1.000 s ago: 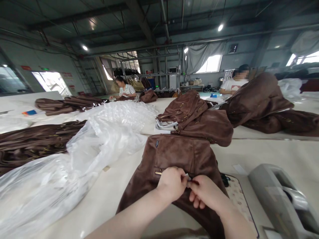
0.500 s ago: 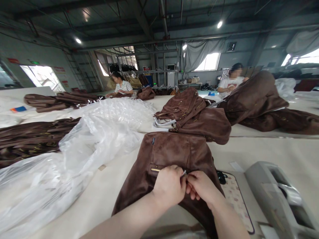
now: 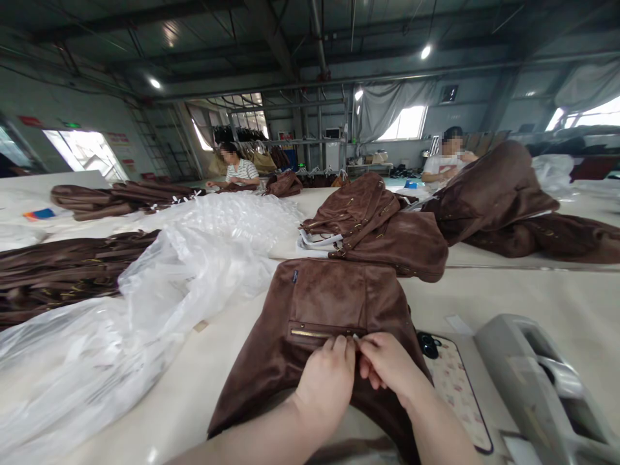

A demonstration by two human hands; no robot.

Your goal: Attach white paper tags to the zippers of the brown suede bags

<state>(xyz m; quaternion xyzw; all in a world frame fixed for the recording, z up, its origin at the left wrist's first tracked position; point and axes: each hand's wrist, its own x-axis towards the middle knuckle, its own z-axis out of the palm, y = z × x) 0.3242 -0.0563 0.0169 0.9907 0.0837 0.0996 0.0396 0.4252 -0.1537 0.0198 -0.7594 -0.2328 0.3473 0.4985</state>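
Note:
A brown suede-like bag (image 3: 329, 297) lies flat on the table in front of me, its curved strap end towards me. A brass-toothed zipper (image 3: 309, 333) runs across it below a stitched panel. My left hand (image 3: 332, 371) is closed at the zipper's right part, fingertips curled down over the bag; what they grip is hidden. Close beside it, my right hand (image 3: 380, 358) pinches at a small white piece (image 3: 356, 336) showing between the two hands. Its other fingers are curled underneath.
Crumpled clear plastic bags (image 3: 194, 278) spread over the left. A phone (image 3: 455, 381) and a grey tape dispenser (image 3: 542, 381) stand on the right. More brown bags (image 3: 372, 226) are piled ahead and at far left. Two people (image 3: 239, 169) work across the table.
My left hand has shifted slightly down and towards me, its fingers flatter over the bag. More of the zipper shows now. The right hand stays nearly in place, and the white piece appears smaller.

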